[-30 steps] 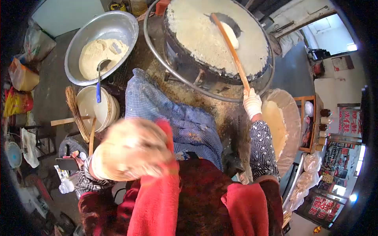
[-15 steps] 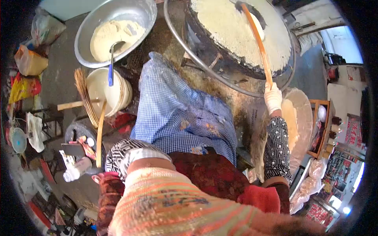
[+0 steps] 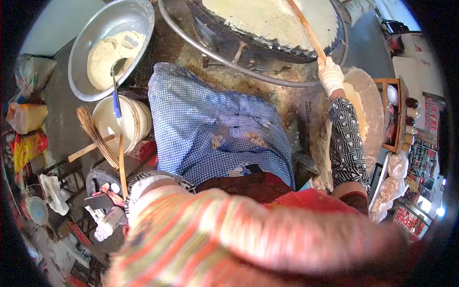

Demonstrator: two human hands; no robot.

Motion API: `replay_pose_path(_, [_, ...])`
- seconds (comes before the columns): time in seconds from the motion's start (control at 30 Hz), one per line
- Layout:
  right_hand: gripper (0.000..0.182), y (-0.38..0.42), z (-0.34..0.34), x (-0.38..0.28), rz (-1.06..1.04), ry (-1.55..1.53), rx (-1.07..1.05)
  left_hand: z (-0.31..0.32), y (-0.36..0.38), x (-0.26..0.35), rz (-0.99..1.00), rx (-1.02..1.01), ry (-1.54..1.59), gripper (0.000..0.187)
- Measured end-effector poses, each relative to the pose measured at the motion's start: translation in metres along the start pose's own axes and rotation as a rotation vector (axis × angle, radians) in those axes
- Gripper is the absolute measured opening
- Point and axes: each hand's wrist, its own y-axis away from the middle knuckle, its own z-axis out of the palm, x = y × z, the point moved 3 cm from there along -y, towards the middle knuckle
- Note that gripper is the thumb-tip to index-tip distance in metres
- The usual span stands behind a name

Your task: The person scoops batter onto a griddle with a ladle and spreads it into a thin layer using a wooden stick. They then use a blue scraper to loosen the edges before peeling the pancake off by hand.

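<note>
My right hand (image 3: 331, 76), in a pale knit glove, is closed around the wooden handle (image 3: 308, 31) of a long tool. The handle reaches over a large round griddle (image 3: 260, 47) coated with a pale layer; its far end is cut off at the top. Close to the camera, my left hand (image 3: 205, 229) fills the bottom, covered in orange-striped knit fabric. Its fingers are blurred and run off to the right. Beneath it, a blue checked apron (image 3: 215, 124) covers my lap.
At left, a metal basin (image 3: 79, 52) of pale batter holds a blue-handled ladle (image 3: 116, 98). A white bucket (image 3: 143, 117), a straw brush (image 3: 93, 131) and a wooden stick (image 3: 122, 167) are below it. A metal ring (image 3: 210, 50) surrounds the griddle. Beside my right forearm is a round tray (image 3: 375, 110).
The view has shifted, so the griddle sits higher and the tool's far end has left the frame. My left hand has swung across the bottom, blurring. My right hand keeps its hold.
</note>
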Motion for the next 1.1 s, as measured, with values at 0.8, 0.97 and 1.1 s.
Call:
replay_pose_path(0.8, [0.041, 0.010, 0.005, 0.026, 0.048, 0.006, -0.154, -0.108, 0.124, -0.239, -0.998, 0.065, -1.534, 0.030])
replay_pose_path(0.97, [0.036, -0.002, -0.005, 0.019, -0.079, -0.024, 0.026, -0.127, 0.139, -0.216, -1.020, 0.046, -1.593, 0.031])
replay_pose_path(1.1, [0.034, 0.039, -0.001, -0.007, -0.235, -0.049, -0.158, -0.151, 0.143, -0.180, -1.077, -0.019, -1.668, 0.027])
